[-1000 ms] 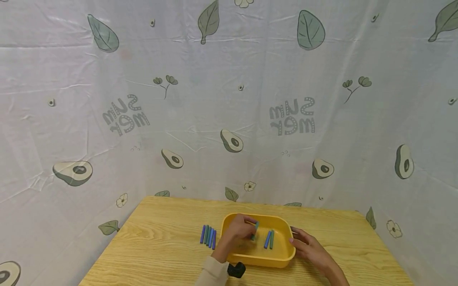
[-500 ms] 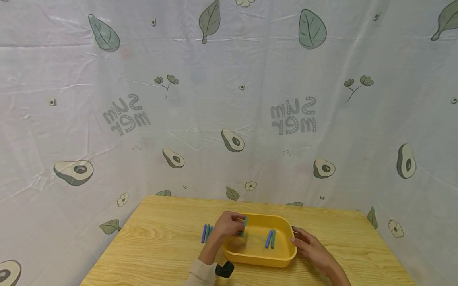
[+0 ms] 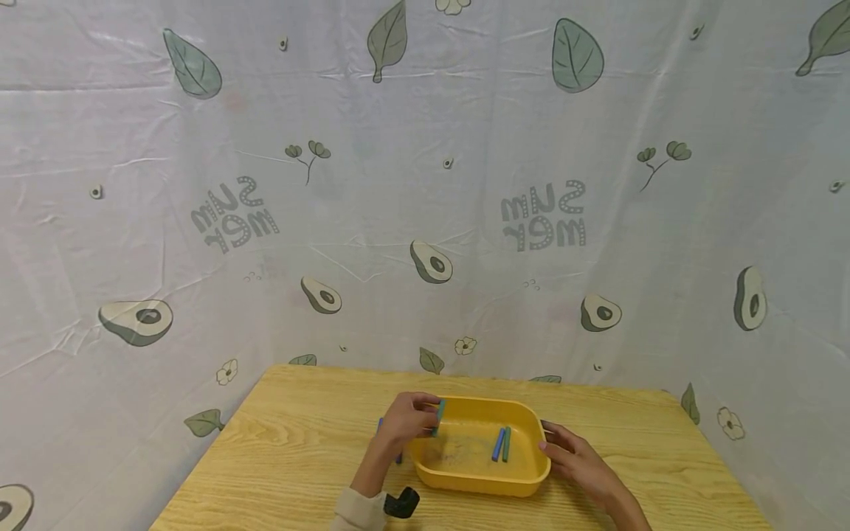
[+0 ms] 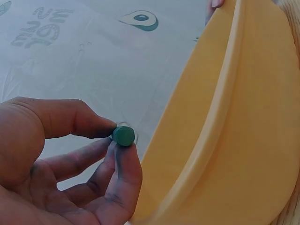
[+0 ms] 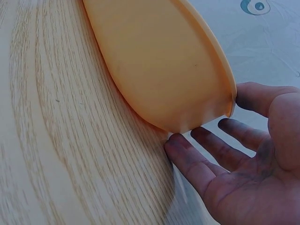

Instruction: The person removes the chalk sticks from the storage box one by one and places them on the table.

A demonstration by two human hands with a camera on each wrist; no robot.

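Observation:
Between thumb and fingertips, my left hand pinches a green chalk stick over the left end of a yellow plastic tray. Its fingers are smudged dark. At the tray's right end my right hand holds the wall, thumb at the rim and fingertips against the outside, as the right wrist view also shows. Inside the tray lie a blue chalk stick and a green one beside it, nearly parallel. Left of the tray, a purple-blue chalk stick shows partly; the left hand hides most of that row.
Dusty smudges mark the tray floor near its left side. The tray stands on a wooden table. Behind and beside the table hangs a pale curtain printed with avocados and leaves.
My left hand has moved left with the green chalk stick, from inside the tray to its left rim, covering more of the row on the table. The right hand and tray stay put.

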